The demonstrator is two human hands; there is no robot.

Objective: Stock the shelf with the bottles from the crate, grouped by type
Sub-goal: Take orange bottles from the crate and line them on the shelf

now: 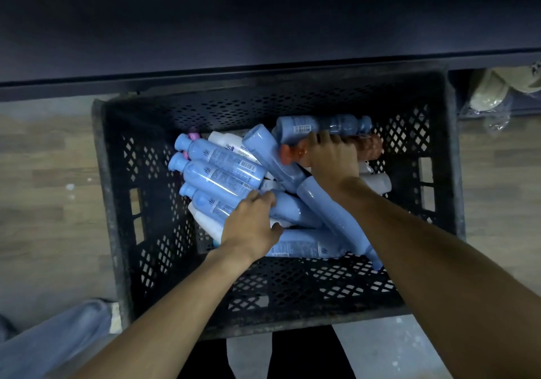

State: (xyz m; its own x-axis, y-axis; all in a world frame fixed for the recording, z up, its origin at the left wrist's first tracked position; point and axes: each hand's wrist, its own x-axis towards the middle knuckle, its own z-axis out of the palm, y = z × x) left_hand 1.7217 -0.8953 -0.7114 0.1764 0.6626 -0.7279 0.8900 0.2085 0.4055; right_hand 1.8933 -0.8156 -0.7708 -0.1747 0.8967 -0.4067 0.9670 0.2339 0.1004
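At the far left a leg in pale blue denim (pixel 55 337) stands on the wood-grain floor (pixel 44 174), beside the black perforated plastic crate (pixel 117 203) that holds the whole load. Inside, light blue plastic bottles (pixel 222 174) lie on their sides in a loose heap, caps toward the left wall, with white plastic bottles (pixel 225 141) half buried among them. The left hand (pixel 251 226) reaches in with fingers curled over the body of one blue bottle low in the pile; whether it has truly closed round it cannot be told. To the right, the right hand (pixel 333 159) grips the middle of an orange-red translucent bottle (pixel 295 152) lying just under another blue one.

These bottles look smooth and shrink-wrapped, likely slippery and moderately heavy if full, yet stiff enough to take a firm squeeze at mid-body. The crate walls stand high on every side, so each bottle must probably be lifted straight up. The dark shelf edge (pixel 263 68) overhangs the crate's far rim, leaving open room mainly toward the person.
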